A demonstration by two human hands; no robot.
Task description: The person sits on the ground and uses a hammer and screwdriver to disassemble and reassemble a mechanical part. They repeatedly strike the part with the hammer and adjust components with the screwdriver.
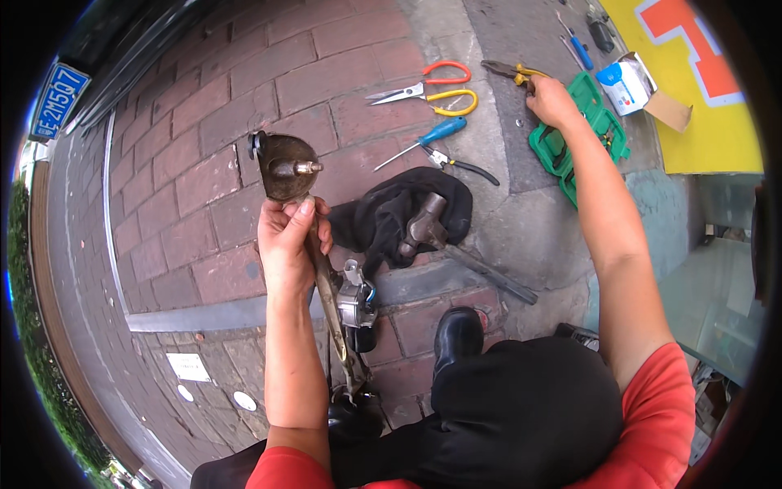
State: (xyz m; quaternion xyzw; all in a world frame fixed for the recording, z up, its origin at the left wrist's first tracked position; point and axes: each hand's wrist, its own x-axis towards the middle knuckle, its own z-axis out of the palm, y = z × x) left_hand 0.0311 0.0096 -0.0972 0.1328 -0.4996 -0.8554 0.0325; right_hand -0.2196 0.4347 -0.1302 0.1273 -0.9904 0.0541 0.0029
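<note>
Partly dismantled arm in hand; pliers at the fingertips

We found the work, in our judgement, partway through. The left hand point(289, 232) was closed, thumb against curled fingers, around the neck of a metal arm point(327, 293). It held the arm over the brick paving point(204, 179), with the cup-shaped end point(281, 167) raised. A bare metal stub stood inside the cup and we saw nothing fitted on it, so we judged that end to be opened up and its refitting outstanding. The arm's lower end ran back toward the person's legs. A silver housing point(356, 303) with blue wiring stood just beside it; we could not tell whether the two were joined.

The right hand point(552, 99) reached over the grey stone strip point(529, 33), its fingers curled at the handle ends of yellow-handled pliers point(507, 70). We could not tell whether it gripped them firmly, nor whether it was picking them up or putting them down. The pliers were not at the arm.

Near the right edge of the paving we noted shears point(420, 90), a blue screwdriver point(444, 131) and black-handled pliers point(446, 160), none in use. A hammer point(426, 226) lay with its head on a black cloth point(383, 208). On the strip, the green case point(583, 91) lay open, so we judged tidying up to be outstanding as well.
</note>
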